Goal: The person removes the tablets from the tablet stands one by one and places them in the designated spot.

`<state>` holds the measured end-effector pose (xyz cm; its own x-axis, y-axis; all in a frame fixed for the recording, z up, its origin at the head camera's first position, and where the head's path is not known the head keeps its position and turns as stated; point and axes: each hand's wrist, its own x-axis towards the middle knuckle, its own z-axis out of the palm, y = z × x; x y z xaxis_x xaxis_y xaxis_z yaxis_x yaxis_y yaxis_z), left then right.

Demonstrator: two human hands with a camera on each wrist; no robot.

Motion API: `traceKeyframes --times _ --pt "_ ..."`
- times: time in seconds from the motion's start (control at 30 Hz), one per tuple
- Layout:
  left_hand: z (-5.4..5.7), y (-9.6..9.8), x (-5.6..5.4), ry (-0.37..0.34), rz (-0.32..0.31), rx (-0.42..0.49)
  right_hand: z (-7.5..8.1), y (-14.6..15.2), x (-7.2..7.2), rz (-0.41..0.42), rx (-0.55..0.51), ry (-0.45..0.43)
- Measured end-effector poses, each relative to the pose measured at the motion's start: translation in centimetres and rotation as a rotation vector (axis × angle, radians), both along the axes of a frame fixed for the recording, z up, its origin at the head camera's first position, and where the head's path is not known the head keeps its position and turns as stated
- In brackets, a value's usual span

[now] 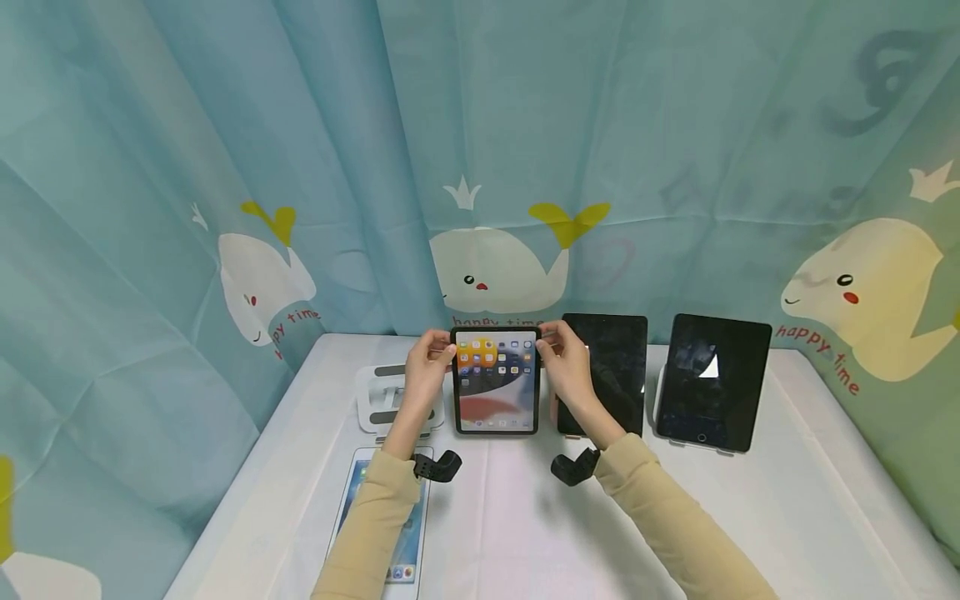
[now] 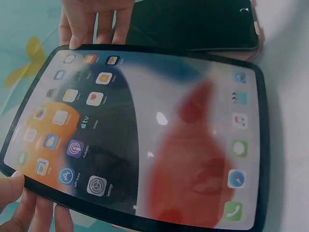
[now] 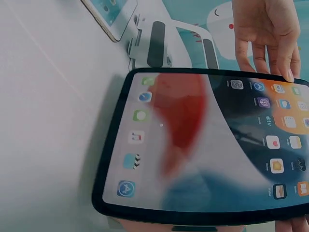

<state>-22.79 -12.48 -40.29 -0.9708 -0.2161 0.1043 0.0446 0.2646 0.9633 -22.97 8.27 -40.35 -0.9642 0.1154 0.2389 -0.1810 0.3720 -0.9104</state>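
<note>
A tablet (image 1: 497, 400) with a black border is held up with its lit home screen, full of app icons, facing me. My left hand (image 1: 427, 367) pinches its upper left edge, thumb on the front and fingers behind. On the opposite edge, my right hand (image 1: 567, 362) grips it the same way. The left wrist view shows the whole lit screen (image 2: 169, 140) between both hands. A white stand (image 1: 365, 412) with dark grey pads is just left of the tablet, partly covered by my left forearm.
To the right, a dark-screened tablet (image 1: 622, 367) leans upright, partly behind my right hand. Farther right, another dark tablet (image 1: 716, 383) rests on a stand. A white tablet (image 1: 411, 542) with a lit screen lies under my left sleeve. A whale-print curtain (image 1: 495, 167) hangs behind the white table (image 1: 510, 517).
</note>
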Motion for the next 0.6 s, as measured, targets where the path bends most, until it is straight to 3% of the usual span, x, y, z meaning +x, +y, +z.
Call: traceKeyframes --times 0.13,0.37,0.6 --pt "-0.2 -0.2 0.6 -0.006 -0.011 -0.005 -0.2 0.0 0.5 0.006 -0.016 -0.010" --pt "-0.9 -0.7 1.8 0.051 -0.044 -0.016 -0.8 -0.1 1.4 0.035 -0.064 -0.014" --pt "-1.3 -1.0 3.0 0.023 -0.066 -0.014 -1.2 0.0 2.4 0.050 -0.073 -0.036"
